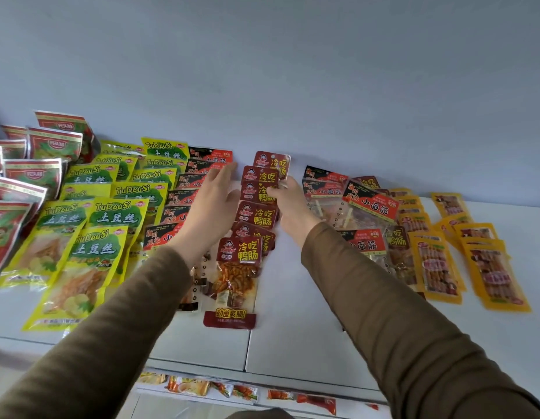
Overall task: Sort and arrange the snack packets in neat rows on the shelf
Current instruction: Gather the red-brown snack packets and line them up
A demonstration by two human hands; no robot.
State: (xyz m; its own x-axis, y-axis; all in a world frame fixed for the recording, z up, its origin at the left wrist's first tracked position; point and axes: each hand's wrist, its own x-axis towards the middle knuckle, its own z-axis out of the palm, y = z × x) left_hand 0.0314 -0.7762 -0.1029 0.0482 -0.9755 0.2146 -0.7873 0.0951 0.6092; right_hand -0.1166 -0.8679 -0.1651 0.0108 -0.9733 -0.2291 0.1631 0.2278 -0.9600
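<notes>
Two hands are working over the middle of the white shelf (293, 322). On the right hand (288, 204), the grip is closing on the edge of a dark red packet (262, 193) in the far part of the dark red row (253, 225), thumb and fingers pinching it. The left hand (213, 207) is lying open, fingers straight, its palm resting against the left side of that row and over the neighbouring row of black-and-red packets (172, 213).

The dark red row is running from the back wall (293, 86) toward the near edge, each packet overlapping the next; the nearest one is sitting slightly skewed. Left of the black-and-red row, yellow-green packets (105, 213) are lying in overlapping columns, with red-and-green packets (33, 167) at far left. To the right, a loose cluster of black-and-red and clear packets (362, 213) is lying unsorted, and orange packets (438, 261) are spreading further right.

The step in hand appears to be seating one packet into the dark red row. The next move is calling for squaring that packet against its neighbours while the left hand is bracing the row, then drawing matching packets from the right cluster.
</notes>
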